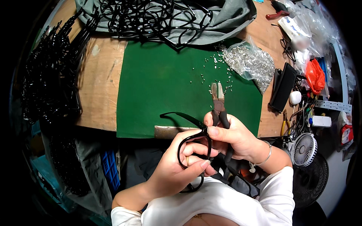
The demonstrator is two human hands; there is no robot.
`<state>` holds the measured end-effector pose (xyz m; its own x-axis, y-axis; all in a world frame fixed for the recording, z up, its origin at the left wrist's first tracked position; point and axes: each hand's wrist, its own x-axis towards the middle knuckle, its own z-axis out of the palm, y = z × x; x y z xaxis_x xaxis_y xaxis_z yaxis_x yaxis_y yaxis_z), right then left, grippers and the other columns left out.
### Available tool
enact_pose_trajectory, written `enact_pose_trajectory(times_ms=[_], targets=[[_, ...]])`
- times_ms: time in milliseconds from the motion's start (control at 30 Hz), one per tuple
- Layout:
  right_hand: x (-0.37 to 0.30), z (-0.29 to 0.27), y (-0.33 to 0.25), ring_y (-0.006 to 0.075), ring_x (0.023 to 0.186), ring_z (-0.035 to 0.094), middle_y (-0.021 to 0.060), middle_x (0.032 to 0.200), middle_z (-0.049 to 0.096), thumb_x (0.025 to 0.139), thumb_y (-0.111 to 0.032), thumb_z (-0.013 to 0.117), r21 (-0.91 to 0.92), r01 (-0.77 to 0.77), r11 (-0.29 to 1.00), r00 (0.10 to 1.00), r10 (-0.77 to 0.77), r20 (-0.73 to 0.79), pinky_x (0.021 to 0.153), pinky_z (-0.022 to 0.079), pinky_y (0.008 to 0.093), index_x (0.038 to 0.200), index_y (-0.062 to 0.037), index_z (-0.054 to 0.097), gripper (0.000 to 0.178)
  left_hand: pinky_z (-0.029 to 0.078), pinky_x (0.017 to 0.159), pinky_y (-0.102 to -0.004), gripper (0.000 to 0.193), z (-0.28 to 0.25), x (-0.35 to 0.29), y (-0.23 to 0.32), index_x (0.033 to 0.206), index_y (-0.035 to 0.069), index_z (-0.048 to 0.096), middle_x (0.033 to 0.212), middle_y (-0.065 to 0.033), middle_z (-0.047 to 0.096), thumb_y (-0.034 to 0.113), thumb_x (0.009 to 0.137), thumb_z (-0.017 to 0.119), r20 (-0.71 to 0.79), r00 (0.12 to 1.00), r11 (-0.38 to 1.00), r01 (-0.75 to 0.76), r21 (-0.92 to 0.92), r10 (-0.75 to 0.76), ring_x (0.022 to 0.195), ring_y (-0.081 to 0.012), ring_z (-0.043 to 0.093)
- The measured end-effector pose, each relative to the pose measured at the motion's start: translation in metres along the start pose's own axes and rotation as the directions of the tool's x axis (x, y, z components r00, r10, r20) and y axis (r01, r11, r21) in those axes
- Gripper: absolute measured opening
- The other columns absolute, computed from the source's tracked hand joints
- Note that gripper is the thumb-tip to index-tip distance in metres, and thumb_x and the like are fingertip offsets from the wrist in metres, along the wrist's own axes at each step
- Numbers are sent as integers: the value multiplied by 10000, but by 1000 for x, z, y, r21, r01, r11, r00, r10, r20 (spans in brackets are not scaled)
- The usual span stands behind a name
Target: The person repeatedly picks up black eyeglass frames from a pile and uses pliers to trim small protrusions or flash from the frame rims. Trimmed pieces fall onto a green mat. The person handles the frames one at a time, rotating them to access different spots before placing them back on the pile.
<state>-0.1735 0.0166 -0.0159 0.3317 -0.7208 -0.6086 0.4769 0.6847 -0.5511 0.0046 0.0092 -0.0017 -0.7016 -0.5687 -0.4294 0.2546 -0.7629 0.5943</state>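
Note:
My left hand [171, 167] is closed around a black glasses frame [179, 151], its fingers showing through one lens opening. One black temple arm [188, 117] extends from the frame's hinge corner out over the green mat. My right hand [239, 137] holds a pair of pliers [218, 104] with dark handles, jaws pointing away from me and slightly parted. The right thumb and forefinger also pinch the frame near that hinge. Whatever small part may sit between those fingertips is hidden. The frame's other lens opening hangs lower, partly behind my left hand.
The green mat [158, 83] covers the table's middle. Small metal pieces spill from a clear plastic bag [250, 62] at the right. Several black frames [151, 19] lie on grey cloth at the back. Black temple arms [52, 75] are heaped at left. A small white fan [304, 149] stands right.

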Motion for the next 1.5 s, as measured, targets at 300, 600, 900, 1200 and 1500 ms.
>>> enact_pose_trajectory(times_ms=[300, 600, 900, 1200, 1500], targets=[[-35, -16, -35, 86, 684, 493, 11, 714, 513, 864, -279, 518, -646, -54, 762, 980, 163, 111, 657, 428, 249, 866, -6, 511, 273, 481, 697, -261, 482, -12, -16, 5, 1251, 33, 271, 1059, -157, 533, -78, 819, 454, 34, 997, 997, 71, -5, -70, 784, -177, 605], [-33, 7, -58, 227, 667, 543, 135, 700, 544, 881, -368, 442, -885, -130, 446, 902, 424, 81, 621, 429, 342, 963, 23, 496, 403, 476, 678, -246, 426, -10, -16, 3, 1215, 7, 334, 1051, -150, 542, -81, 815, 454, 53, 994, 994, 93, 51, -96, 778, -165, 600], [-29, 9, -49, 336, 597, 568, 183, 615, 562, 831, -311, 522, -977, 4, 212, 972, 228, 53, 577, 450, 379, 840, 48, 548, 360, 469, 668, -245, 426, -8, -17, -1, 1212, 21, 338, 1044, -143, 535, -79, 815, 457, 41, 992, 991, 115, 75, -118, 775, -170, 600], [-27, -4, -62, 333, 686, 587, 215, 687, 575, 805, -362, 546, -960, 13, 281, 947, 304, 102, 629, 451, 375, 856, 54, 554, 419, 468, 666, -248, 444, -3, -13, 0, 1238, 32, 323, 1060, -147, 525, -60, 826, 460, 38, 992, 993, 119, 26, -120, 771, -174, 600], [0, -58, -9, 342, 721, 554, 187, 748, 556, 787, -277, 583, -972, 171, 163, 954, -272, 122, 619, 430, 385, 842, 23, 533, 309, 489, 730, -252, 396, 1, -27, 51, 1123, -77, 381, 1022, -173, 572, -42, 771, 558, -141, 989, 918, 15, 396, 45, 887, -185, 583]])
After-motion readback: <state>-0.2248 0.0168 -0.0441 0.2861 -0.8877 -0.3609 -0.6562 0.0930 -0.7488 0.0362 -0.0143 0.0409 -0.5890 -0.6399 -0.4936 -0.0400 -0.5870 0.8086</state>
